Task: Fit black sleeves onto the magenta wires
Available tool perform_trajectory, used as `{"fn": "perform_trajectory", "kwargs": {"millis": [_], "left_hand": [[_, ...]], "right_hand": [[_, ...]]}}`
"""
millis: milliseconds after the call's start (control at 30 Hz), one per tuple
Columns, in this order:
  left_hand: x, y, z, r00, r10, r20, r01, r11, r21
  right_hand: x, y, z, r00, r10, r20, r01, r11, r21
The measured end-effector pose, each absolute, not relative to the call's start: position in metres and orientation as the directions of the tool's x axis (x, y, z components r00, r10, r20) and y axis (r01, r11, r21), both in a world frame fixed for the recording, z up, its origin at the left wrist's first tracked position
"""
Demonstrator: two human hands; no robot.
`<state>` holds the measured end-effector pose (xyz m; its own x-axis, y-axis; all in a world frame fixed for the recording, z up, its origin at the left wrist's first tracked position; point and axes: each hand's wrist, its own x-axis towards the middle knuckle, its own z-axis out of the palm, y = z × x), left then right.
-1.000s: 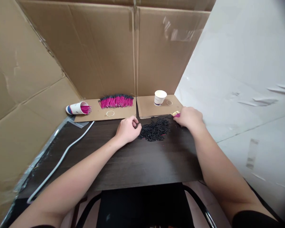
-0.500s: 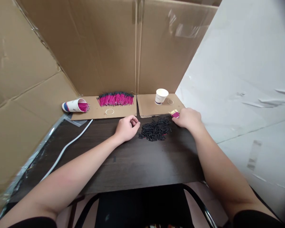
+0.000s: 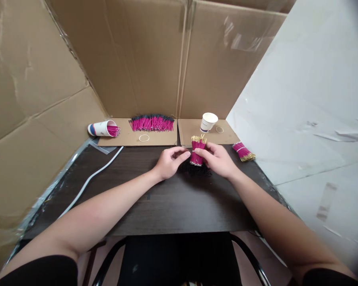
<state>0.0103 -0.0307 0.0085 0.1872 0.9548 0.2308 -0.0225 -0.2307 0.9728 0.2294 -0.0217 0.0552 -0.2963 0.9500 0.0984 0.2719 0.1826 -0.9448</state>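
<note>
My right hand (image 3: 219,159) grips a bundle of magenta wires (image 3: 197,159) with gold metal tips on top and silvery ends below. The bundle stands upright above a heap of short black tubes (image 3: 201,172), partly covering it. Close against the bundle's left side is my left hand (image 3: 171,162), its thumb and fingertips drawn together; what lies between them, if anything, is too small to make out. A second magenta bundle (image 3: 241,151), tied with a white band and gold-tipped, lies at the table's right side.
On cardboard sheets (image 3: 164,140) at the back lies a row of magenta wires with black ends (image 3: 152,123). A tipped paper cup (image 3: 100,129) holding wires lies left; an upright paper cup (image 3: 208,123) stands right. Rubber bands (image 3: 143,138) lie there too. A grey cable (image 3: 91,176) crosses the left.
My right hand has brought a magenta wire bundle from the table's right side to the middle, over the black heap. The left hand now meets it there. The view has shifted slightly.
</note>
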Motion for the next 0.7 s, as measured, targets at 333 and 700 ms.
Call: {"fn": "perform_trajectory", "kwargs": {"millis": [333,700], "left_hand": [[0.020,-0.042,0.020,0.345,0.938,0.041,-0.228,0.042,0.973],[0.022,-0.027,0.015,0.046,0.986,-0.162,-0.339,0.168,0.926]], "right_hand": [[0.202,-0.049,0.025,-0.555,0.824,0.117,0.168,0.249,-0.954],[0.204,-0.049,0.019,-0.530,0.620,0.579,0.455,0.784,-0.423]]}}
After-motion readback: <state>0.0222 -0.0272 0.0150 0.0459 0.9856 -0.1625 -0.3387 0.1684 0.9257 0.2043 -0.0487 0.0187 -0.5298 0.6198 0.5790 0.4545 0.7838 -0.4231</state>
